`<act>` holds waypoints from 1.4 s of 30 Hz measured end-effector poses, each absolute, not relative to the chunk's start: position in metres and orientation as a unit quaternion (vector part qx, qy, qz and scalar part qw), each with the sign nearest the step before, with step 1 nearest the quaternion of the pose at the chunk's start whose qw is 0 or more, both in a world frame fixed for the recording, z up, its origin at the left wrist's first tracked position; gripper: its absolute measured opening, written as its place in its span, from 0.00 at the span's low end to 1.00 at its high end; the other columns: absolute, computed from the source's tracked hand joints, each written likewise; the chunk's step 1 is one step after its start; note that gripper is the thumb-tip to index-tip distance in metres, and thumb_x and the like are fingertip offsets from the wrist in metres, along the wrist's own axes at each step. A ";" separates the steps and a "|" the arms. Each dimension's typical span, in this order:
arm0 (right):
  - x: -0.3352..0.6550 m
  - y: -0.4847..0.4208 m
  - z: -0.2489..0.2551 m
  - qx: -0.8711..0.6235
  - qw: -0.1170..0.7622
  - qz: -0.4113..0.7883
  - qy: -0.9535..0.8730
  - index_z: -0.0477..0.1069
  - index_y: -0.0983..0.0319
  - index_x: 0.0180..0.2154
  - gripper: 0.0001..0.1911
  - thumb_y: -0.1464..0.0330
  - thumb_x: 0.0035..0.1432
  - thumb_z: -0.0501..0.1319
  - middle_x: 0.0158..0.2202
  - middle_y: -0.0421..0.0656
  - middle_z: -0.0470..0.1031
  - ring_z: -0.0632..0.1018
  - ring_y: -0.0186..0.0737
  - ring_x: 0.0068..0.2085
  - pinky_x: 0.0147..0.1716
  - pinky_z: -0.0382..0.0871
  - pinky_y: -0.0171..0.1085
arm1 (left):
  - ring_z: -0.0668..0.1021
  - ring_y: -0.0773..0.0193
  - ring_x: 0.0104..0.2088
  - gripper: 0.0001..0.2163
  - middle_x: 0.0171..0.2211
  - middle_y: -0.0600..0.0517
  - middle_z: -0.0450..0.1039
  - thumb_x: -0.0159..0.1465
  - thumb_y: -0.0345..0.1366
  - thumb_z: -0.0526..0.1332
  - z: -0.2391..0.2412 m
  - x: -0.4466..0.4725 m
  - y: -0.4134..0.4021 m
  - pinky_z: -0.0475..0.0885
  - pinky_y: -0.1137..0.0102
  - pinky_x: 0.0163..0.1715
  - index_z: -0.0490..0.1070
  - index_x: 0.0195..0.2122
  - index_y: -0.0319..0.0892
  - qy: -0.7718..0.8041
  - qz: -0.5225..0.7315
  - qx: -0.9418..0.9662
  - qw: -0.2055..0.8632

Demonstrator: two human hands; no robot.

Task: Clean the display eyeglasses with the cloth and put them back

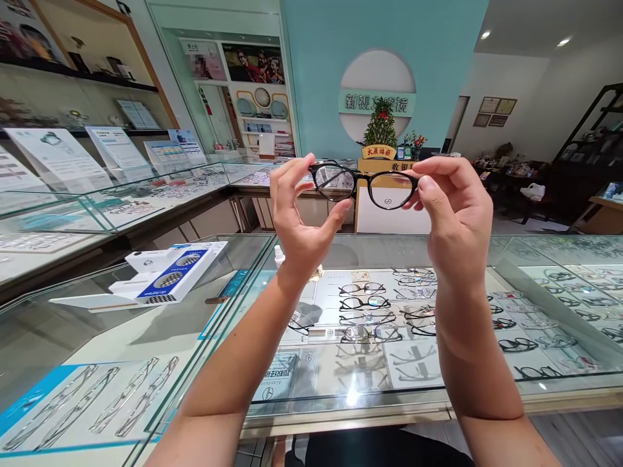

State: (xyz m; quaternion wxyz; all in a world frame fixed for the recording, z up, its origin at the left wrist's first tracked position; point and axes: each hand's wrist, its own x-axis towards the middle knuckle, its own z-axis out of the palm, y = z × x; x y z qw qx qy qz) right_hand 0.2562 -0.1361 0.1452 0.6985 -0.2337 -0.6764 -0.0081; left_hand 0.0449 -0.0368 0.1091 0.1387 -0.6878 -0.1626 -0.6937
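A pair of black-rimmed eyeglasses [361, 175] is held up level in front of me, above the glass counter. My left hand [304, 211] pinches its left end, fingers at the upper corner and thumb near the lower edge of the left lens. At the other end, my right hand [452, 211] grips the frame corner between thumb and fingers. Both lenses are clear enough to see through. The folded or open state of the temples is hard to make out.
Below my arms, a glass display case [350, 379] contains rows of eyeglasses [365, 303]. A blue and white box display [178, 275] stands on the left case. A small white bottle [279, 255] is behind my left forearm. Beyond are a counter [384, 214] and a potted plant [381, 126].
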 end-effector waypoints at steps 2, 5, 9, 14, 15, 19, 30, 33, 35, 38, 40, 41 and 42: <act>0.256 -0.135 0.145 -0.231 0.702 -0.003 -0.674 0.75 0.54 0.51 0.08 0.60 0.79 0.59 0.50 0.47 0.77 0.83 0.46 0.50 0.43 0.82 0.45 | 0.69 0.46 0.75 0.31 0.71 0.45 0.68 0.76 0.60 0.64 0.110 0.047 -0.038 0.78 0.48 0.63 0.61 0.74 0.55 -0.152 -0.708 -0.678 0.122; 0.255 -0.133 0.145 -0.235 0.706 0.005 -0.668 0.75 0.54 0.51 0.08 0.60 0.79 0.60 0.50 0.47 0.77 0.83 0.45 0.48 0.43 0.82 0.45 | 0.75 0.46 0.70 0.31 0.68 0.45 0.70 0.73 0.61 0.67 0.110 0.050 -0.041 0.79 0.47 0.65 0.65 0.72 0.55 -0.138 -0.729 -0.662 0.111; 0.256 -0.130 0.143 -0.258 0.703 0.021 -0.662 0.75 0.54 0.52 0.11 0.57 0.79 0.59 0.49 0.47 0.77 0.82 0.44 0.45 0.43 0.83 0.46 | 0.78 0.46 0.68 0.32 0.69 0.44 0.69 0.75 0.60 0.65 0.108 0.052 -0.043 0.78 0.49 0.68 0.62 0.75 0.57 -0.151 -0.717 -0.674 0.093; 0.258 -0.126 0.143 -0.283 0.692 0.060 -0.661 0.75 0.54 0.52 0.14 0.53 0.77 0.61 0.45 0.47 0.79 0.82 0.44 0.43 0.44 0.83 0.46 | 0.77 0.42 0.71 0.35 0.71 0.43 0.68 0.74 0.60 0.67 0.105 0.051 -0.038 0.77 0.47 0.70 0.59 0.76 0.56 -0.140 -0.716 -0.680 0.077; 0.258 -0.126 0.143 -0.287 0.692 0.065 -0.659 0.75 0.54 0.52 0.14 0.52 0.77 0.62 0.45 0.46 0.79 0.82 0.44 0.43 0.44 0.83 0.46 | 0.76 0.42 0.71 0.36 0.71 0.43 0.68 0.73 0.61 0.67 0.105 0.051 -0.036 0.76 0.46 0.71 0.59 0.76 0.56 -0.139 -0.715 -0.681 0.076; 0.259 -0.123 0.143 -0.296 0.685 0.097 -0.659 0.76 0.55 0.51 0.15 0.51 0.75 0.64 0.45 0.47 0.79 0.83 0.46 0.46 0.46 0.82 0.47 | 0.76 0.42 0.72 0.35 0.71 0.44 0.68 0.73 0.61 0.68 0.105 0.050 -0.033 0.76 0.46 0.72 0.61 0.75 0.56 -0.125 -0.718 -0.682 0.056; 0.260 -0.113 0.143 -0.342 0.613 0.176 -0.690 0.80 0.57 0.47 0.16 0.54 0.66 0.72 0.51 0.47 0.84 0.82 0.45 0.51 0.51 0.77 0.45 | 0.81 0.44 0.67 0.36 0.69 0.43 0.74 0.71 0.58 0.71 0.116 0.036 -0.032 0.79 0.47 0.69 0.63 0.76 0.55 -0.115 -0.680 -0.724 -0.003; 0.256 -0.110 0.143 -0.330 0.587 0.217 -0.707 0.82 0.57 0.46 0.18 0.51 0.65 0.73 0.50 0.46 0.85 0.81 0.44 0.50 0.50 0.77 0.44 | 0.85 0.46 0.62 0.35 0.67 0.43 0.76 0.70 0.56 0.73 0.121 0.034 -0.044 0.84 0.51 0.64 0.68 0.74 0.53 -0.119 -0.635 -0.763 -0.016; 0.254 -0.108 0.142 -0.312 0.567 0.259 -0.717 0.82 0.58 0.42 0.20 0.48 0.64 0.74 0.49 0.46 0.85 0.81 0.43 0.48 0.49 0.76 0.43 | 0.86 0.47 0.60 0.34 0.66 0.42 0.77 0.69 0.54 0.73 0.124 0.033 -0.053 0.85 0.53 0.61 0.69 0.74 0.52 -0.127 -0.618 -0.775 -0.025; 0.252 -0.106 0.141 -0.302 0.544 0.305 -0.721 0.82 0.58 0.38 0.24 0.44 0.61 0.75 0.47 0.46 0.85 0.80 0.42 0.46 0.46 0.76 0.42 | 0.86 0.48 0.59 0.34 0.66 0.42 0.78 0.68 0.53 0.74 0.127 0.032 -0.061 0.86 0.54 0.61 0.71 0.72 0.51 -0.133 -0.603 -0.785 -0.052; 0.253 -0.106 0.140 -0.303 0.527 0.328 -0.723 0.83 0.58 0.38 0.25 0.43 0.60 0.76 0.43 0.44 0.85 0.79 0.41 0.43 0.44 0.75 0.42 | 0.85 0.48 0.61 0.34 0.66 0.42 0.78 0.67 0.53 0.74 0.128 0.031 -0.062 0.86 0.55 0.62 0.72 0.71 0.51 -0.128 -0.597 -0.789 -0.070; 0.253 -0.106 0.141 -0.304 0.518 0.336 -0.725 0.84 0.58 0.39 0.26 0.42 0.60 0.76 0.40 0.44 0.85 0.79 0.41 0.41 0.44 0.75 0.42 | 0.85 0.48 0.61 0.34 0.65 0.42 0.78 0.67 0.54 0.74 0.128 0.031 -0.061 0.86 0.55 0.62 0.72 0.71 0.51 -0.124 -0.595 -0.791 -0.073; 0.253 -0.107 0.141 -0.304 0.513 0.342 -0.727 0.84 0.58 0.39 0.26 0.42 0.59 0.76 0.38 0.43 0.84 0.78 0.40 0.40 0.43 0.75 0.42 | 0.85 0.49 0.61 0.34 0.65 0.42 0.78 0.67 0.54 0.74 0.128 0.031 -0.060 0.86 0.56 0.61 0.72 0.71 0.51 -0.121 -0.593 -0.792 -0.072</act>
